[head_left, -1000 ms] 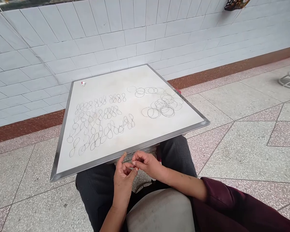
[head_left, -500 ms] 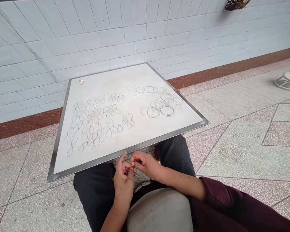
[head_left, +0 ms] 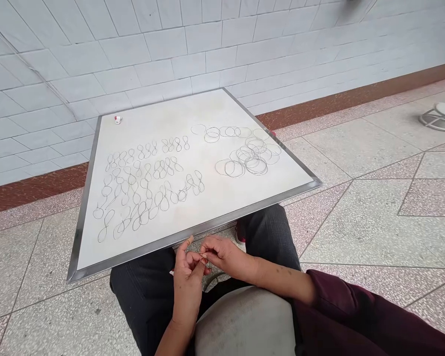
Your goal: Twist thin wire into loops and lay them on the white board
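Note:
My left hand (head_left: 188,277) and my right hand (head_left: 226,254) meet over my lap, just below the near edge of the white table (head_left: 222,205). Both are closed, thumb and forefinger pinching at one shared spot. Whatever lies between the fingertips is too small to make out. On the table's left half lie several thin dark wire or thread loops twisted into figure-eights (head_left: 164,200), set out in rough rows. Plain round loops (head_left: 234,169) of similar thin strand overlap in a loose heap on the right half.
A small red-and-white object (head_left: 117,119) sits near the table's far left corner. Metal trim (head_left: 133,258) borders the tabletop. Behind stands a white tiled wall (head_left: 203,37). A white stool (head_left: 443,116) stands on the stone floor at far right.
The view has shifted slightly, so the table appears a little further left. My hands keep the same pinch together, with only slight finger movement. The loops on the table lie as before.

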`<state>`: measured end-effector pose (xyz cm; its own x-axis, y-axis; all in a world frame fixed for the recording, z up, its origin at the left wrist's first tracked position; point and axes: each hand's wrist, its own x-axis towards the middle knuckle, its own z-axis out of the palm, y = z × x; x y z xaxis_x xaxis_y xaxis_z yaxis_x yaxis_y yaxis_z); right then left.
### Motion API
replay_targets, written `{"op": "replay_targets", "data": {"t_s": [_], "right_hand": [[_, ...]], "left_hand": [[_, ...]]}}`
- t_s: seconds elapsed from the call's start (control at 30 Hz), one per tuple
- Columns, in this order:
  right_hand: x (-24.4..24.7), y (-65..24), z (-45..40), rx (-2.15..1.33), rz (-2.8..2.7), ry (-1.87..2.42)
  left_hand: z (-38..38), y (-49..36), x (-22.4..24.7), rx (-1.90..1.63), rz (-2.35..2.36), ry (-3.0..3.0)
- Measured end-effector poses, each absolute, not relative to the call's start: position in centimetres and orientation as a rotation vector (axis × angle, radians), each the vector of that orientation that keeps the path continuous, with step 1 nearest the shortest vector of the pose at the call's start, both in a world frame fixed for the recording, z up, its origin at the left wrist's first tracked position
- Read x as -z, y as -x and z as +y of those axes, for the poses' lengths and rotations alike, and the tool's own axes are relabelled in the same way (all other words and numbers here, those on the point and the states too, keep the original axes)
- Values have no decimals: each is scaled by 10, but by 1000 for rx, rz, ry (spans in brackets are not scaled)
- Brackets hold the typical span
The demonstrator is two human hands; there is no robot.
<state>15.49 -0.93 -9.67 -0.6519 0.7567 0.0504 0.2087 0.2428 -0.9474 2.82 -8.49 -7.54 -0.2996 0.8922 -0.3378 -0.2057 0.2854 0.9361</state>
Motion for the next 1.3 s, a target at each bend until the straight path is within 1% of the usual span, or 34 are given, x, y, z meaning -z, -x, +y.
{"op": "replay_targets", "data": {"t_s": [0.1, 0.27, 0.4, 0.57, 0.73, 0.93, 1.17, 1.23, 1.3], "right_hand": [[98, -155, -8, -1477, -1928, 940], [94, -158, -5, -1799, -1713, 878], [89, -161, -8, -1911, -1608, 875], [83, -162, -12, -1857, -1637, 877], [84, -162, -13, -1808, -1723, 869], [88, -162, -12, -1908, -1698, 864], [97, -157, -10, -2113, -1458, 858], [99, -155, -8, -2078, -1513, 880], [99, -155, -5, -1943, -1671, 899]], "left_hand": [[-84, -27, 75, -1235, 1465, -719], [-88, -25, 69, -1223, 1447, -723], [-91, -26, 64, -1212, 1445, -739], [-96, -28, 58, -1204, 1423, -718], [-99, -26, 64, -1215, 1409, -715], [-98, -23, 74, -1206, 1429, -827], [-96, -26, 72, -1233, 1452, -916], [-95, -26, 75, -1249, 1456, -898], [-94, -26, 77, -1260, 1465, -856]]}}
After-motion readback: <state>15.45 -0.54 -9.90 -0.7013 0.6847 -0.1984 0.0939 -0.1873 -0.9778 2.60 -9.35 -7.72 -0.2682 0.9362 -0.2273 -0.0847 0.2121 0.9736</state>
